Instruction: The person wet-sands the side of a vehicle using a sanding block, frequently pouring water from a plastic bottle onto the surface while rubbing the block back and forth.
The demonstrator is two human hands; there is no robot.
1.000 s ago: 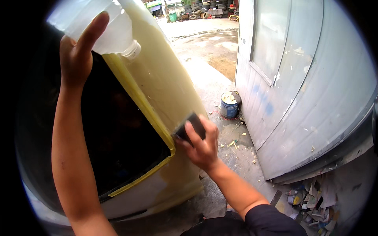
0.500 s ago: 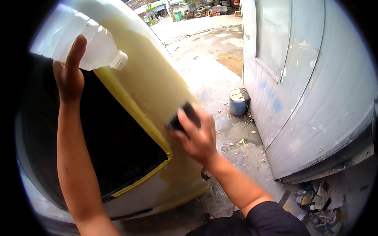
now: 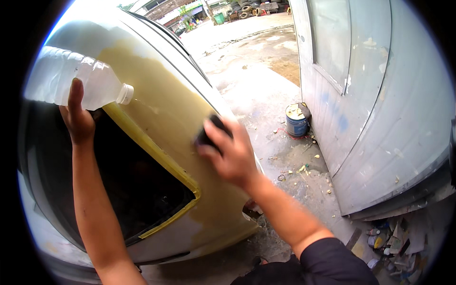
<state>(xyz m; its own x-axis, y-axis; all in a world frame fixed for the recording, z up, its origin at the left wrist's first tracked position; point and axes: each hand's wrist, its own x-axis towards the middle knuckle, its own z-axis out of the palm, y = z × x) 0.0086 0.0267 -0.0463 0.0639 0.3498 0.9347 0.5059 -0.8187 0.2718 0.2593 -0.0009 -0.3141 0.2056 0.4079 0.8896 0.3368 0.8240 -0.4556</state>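
My left hand is closed round a clear plastic bottle lying sideways in the air above the car's dark window; a thin stream of liquid comes from its white-necked mouth. My right hand grips a dark block, somewhat blurred, on the car's pillar panel, which is coated in patchy beige-yellow material. Yellow tape edges the window, between the panel and the glass.
A tall grey metal door stands to the right, with a blue drum at its foot. Scraps and cans lie at lower right. Outside, piled tyres and a green bin are at the back.
The bottle in my left hand has moved down and left. My right hand with the block has slid upward and left along the panel. More of the car's roof shows.
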